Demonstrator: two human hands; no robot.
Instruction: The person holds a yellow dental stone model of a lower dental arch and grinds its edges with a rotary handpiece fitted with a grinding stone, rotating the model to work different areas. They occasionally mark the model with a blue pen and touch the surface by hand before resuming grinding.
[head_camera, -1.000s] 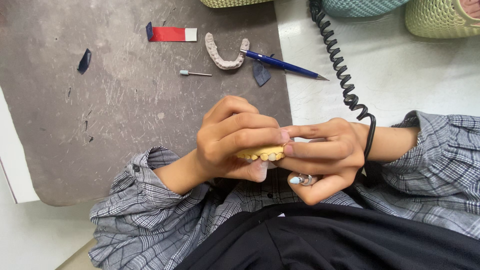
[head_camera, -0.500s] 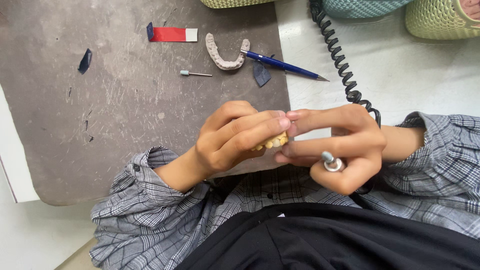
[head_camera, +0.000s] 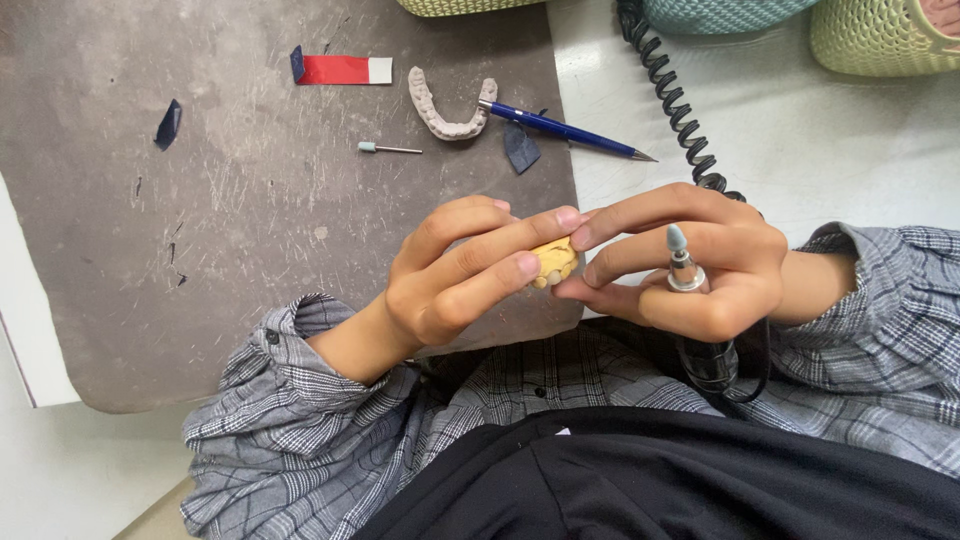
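One yellow cast (head_camera: 553, 262) sits near frame centre, pinched between the fingertips of both hands, mostly hidden; its long axis cannot be told, though its teeth face 6 o'clock. The left hand (head_camera: 450, 275), at 9 o'clock of it, clamps it with curled fingers. The right hand (head_camera: 690, 265), at 3 o'clock, presses thumb and two fingertips on it while its other fingers grip one handpiece (head_camera: 690, 290). The handpiece runs 12 to 6, its grey-green tip pointing to 12, its one coiled cord (head_camera: 675, 105) climbing toward 12. On the grey mat (head_camera: 200, 250) covering the surface (head_camera: 800, 150), toward 11 o'clock, lie one grey cast (head_camera: 448, 105), one blue pen (head_camera: 560, 128) pointing to 4, one loose bur (head_camera: 388, 148), two dark scraps (head_camera: 168, 122) and one red-and-white strip (head_camera: 340, 69). Three baskets (head_camera: 880, 40) line the top edge.
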